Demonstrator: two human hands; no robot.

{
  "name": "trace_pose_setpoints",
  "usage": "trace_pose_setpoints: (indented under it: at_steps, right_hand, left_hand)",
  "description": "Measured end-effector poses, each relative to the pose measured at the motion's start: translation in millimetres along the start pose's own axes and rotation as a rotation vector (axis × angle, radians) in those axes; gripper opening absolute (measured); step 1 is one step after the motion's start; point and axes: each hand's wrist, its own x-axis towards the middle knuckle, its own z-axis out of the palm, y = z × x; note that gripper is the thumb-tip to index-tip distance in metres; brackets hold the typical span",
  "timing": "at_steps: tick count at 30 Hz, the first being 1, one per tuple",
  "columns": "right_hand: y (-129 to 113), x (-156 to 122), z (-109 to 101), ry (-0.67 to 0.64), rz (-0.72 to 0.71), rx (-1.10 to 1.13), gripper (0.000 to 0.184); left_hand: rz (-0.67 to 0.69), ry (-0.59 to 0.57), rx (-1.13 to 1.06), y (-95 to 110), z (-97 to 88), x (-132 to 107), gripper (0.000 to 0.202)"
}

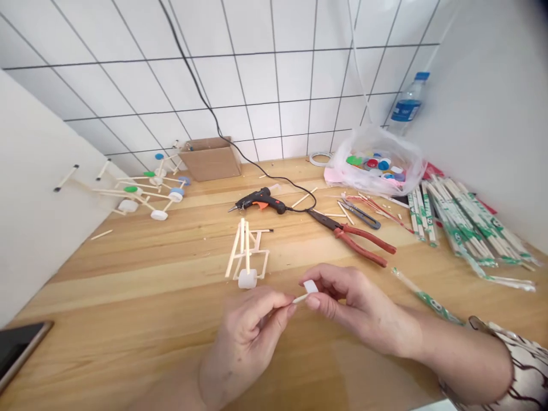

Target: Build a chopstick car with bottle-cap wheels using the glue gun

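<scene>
Between thumb and forefinger, my left hand point(252, 337) pinches a short wooden stick point(300, 298). The stick's far end meets a white bottle cap point(311, 286), which my right hand point(355, 302) grips by its edge. I cannot tell whether the stick is fixed in the cap or only touches it. Just beyond my left hand stands a small frame of wooden sticks point(244, 251), with a white cap point(247, 278) on its near end. Behind the frame lies a black glue gun point(260, 200) with an orange trigger.
Red-handled pliers point(362, 242) and a thread snipper point(359, 214) lie at centre right. A plastic bag of bottle caps point(377, 162), wrapped chopsticks point(471, 222) and a water bottle point(409, 105) fill the right. Stick models point(149, 191), a cardboard box point(212, 160) and a phone point(21, 354) are leftward.
</scene>
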Motion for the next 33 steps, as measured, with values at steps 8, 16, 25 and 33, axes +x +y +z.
trace_pose_setpoints:
  at_steps: [8,16,25,33]
  right_hand:
    - [1.5,3.7,2.4,0.029,0.099,0.165,0.029]
    - [7.7,8.7,-9.1,0.04,0.174,0.144,0.039]
    - [-1.9,6.8,-11.9,0.221,-0.098,-0.225,0.024]
    - [4.7,3.2,5.4,0.065,-0.367,-0.645,0.011]
  left_hand:
    - [-0.029,-0.002,-0.039,-4.4,4.6,0.9,0.011]
    - [-0.139,0.064,-0.039,-6.3,3.6,1.7,0.007]
    - [-0.08,0.038,-0.013,-5.3,-0.6,3.8,0.014]
    - [-0.15,-0.081,-0.061,-2.6,5.2,3.5,0.013]
